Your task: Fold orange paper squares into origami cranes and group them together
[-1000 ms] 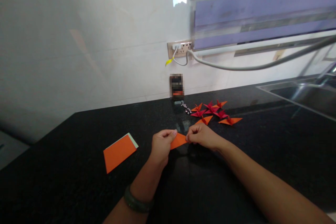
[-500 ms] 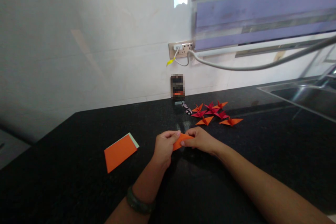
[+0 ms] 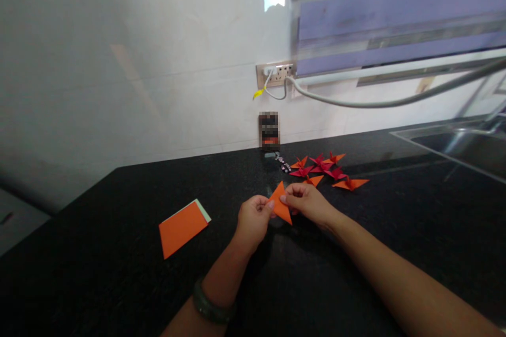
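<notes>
Between both hands is a folded orange origami paper (image 3: pixel 281 207), held up just above the black counter with one point toward the back and one toward me. My left hand (image 3: pixel 255 218) pinches its left side between thumb and fingers. On its right side, my right hand (image 3: pixel 307 202) pinches the paper, thumb on the near face. Behind my right hand lie several red and orange paper cranes (image 3: pixel 321 164); one orange crane is partly covered by that hand. Off to the left rests a stack of orange paper (image 3: pixel 184 227), with a pale green edge showing beneath.
A dark box with a blurred front (image 3: pixel 269 131) leans on the wall, a beaded strand (image 3: pixel 283 163) before it. A grey cable (image 3: pixel 348 101) hangs from the wall socket (image 3: pixel 274 75). At the right a metal sink (image 3: pixel 466 147) is set into the counter (image 3: pixel 118 274).
The orange paper has been turned in my hands, so its points now face away and toward me. Both hands have shifted slightly, still gripping it. The view has moved a little.
</notes>
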`<action>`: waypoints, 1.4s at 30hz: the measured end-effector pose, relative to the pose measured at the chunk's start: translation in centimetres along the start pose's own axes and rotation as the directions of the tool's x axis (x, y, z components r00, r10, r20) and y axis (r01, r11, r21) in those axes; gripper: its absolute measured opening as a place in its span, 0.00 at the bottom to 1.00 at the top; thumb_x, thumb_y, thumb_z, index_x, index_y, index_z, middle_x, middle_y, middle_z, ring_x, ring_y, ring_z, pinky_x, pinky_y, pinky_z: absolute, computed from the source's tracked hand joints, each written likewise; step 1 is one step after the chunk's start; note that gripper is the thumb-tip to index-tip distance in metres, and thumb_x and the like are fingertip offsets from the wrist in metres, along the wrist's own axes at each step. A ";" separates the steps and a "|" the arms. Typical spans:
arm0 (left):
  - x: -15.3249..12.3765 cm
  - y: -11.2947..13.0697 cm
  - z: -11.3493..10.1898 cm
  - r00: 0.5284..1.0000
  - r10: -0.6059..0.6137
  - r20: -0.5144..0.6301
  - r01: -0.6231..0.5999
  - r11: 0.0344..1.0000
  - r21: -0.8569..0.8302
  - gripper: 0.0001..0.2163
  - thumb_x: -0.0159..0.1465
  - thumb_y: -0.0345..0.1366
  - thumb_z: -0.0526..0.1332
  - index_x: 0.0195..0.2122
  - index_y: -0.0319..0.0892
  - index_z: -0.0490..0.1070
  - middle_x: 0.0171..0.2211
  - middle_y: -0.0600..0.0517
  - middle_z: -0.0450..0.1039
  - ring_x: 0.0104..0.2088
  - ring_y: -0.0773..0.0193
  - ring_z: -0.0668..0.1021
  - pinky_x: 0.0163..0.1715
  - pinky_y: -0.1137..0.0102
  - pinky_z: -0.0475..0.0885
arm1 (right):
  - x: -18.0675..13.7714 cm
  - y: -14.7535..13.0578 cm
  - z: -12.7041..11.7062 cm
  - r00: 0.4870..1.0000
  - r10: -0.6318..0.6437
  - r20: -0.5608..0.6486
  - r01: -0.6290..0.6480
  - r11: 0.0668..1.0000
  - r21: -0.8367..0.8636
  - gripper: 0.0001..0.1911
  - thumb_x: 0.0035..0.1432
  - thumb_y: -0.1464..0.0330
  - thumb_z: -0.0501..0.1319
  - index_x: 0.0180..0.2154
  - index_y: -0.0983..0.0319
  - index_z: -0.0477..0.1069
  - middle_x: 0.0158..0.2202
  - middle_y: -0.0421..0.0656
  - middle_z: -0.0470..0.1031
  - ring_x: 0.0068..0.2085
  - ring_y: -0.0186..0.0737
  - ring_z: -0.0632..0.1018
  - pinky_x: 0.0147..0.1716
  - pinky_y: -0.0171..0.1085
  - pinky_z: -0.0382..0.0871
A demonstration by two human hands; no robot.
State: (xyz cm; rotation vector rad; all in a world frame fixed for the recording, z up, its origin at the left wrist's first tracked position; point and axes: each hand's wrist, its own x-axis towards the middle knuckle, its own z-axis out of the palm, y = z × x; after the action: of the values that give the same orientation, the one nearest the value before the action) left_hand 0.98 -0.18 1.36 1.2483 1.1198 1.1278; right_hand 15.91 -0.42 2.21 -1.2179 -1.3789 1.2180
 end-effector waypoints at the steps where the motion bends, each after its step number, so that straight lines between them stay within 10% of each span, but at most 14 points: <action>1: 0.0 0.1 0.0 1.000 -0.004 -0.005 0.004 1.000 -0.010 0.06 0.48 0.35 0.63 0.20 0.38 0.69 0.16 0.53 0.70 0.18 0.69 0.71 0.20 0.75 0.63 | 0.0 0.1 0.0 1.000 0.003 0.017 -0.003 1.000 -0.002 0.13 0.44 0.61 0.62 0.23 0.64 0.64 0.17 0.35 0.63 0.18 0.26 0.63 0.17 0.28 0.57; 10: -0.5 0.8 0.2 0.998 -0.067 -0.001 0.067 0.997 -0.030 0.10 0.51 0.41 0.62 0.23 0.37 0.70 0.17 0.52 0.70 0.20 0.70 0.72 0.21 0.76 0.62 | -0.1 -0.2 -0.2 0.995 -0.100 -0.028 0.095 0.986 -0.137 0.14 0.45 0.61 0.62 0.19 0.64 0.63 0.15 0.34 0.59 0.18 0.26 0.59 0.17 0.29 0.50; 26: -0.4 0.5 0.0 0.955 -0.121 0.272 0.218 0.906 -0.363 0.13 0.58 0.45 0.54 0.31 0.38 0.65 0.22 0.51 0.71 0.20 0.67 0.73 0.20 0.74 0.65 | -0.7 -0.5 0.5 0.987 -0.017 0.158 -0.021 0.972 0.233 0.17 0.44 0.57 0.63 0.28 0.65 0.69 0.22 0.37 0.68 0.20 0.26 0.67 0.19 0.28 0.61; 42: -0.3 0.3 -0.1 0.962 -0.139 0.236 0.210 0.926 -0.314 0.13 0.59 0.45 0.54 0.32 0.38 0.65 0.21 0.52 0.71 0.19 0.69 0.72 0.19 0.75 0.65 | -0.5 -0.3 0.4 0.980 -0.044 0.192 0.004 0.979 0.206 0.13 0.45 0.62 0.64 0.29 0.65 0.70 0.23 0.37 0.71 0.20 0.25 0.68 0.20 0.27 0.62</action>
State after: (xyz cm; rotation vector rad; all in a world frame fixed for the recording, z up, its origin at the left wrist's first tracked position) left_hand 0.90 -0.44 1.69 0.9528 0.8205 0.9777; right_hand 15.51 -0.98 2.42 -0.9554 -1.3659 1.4556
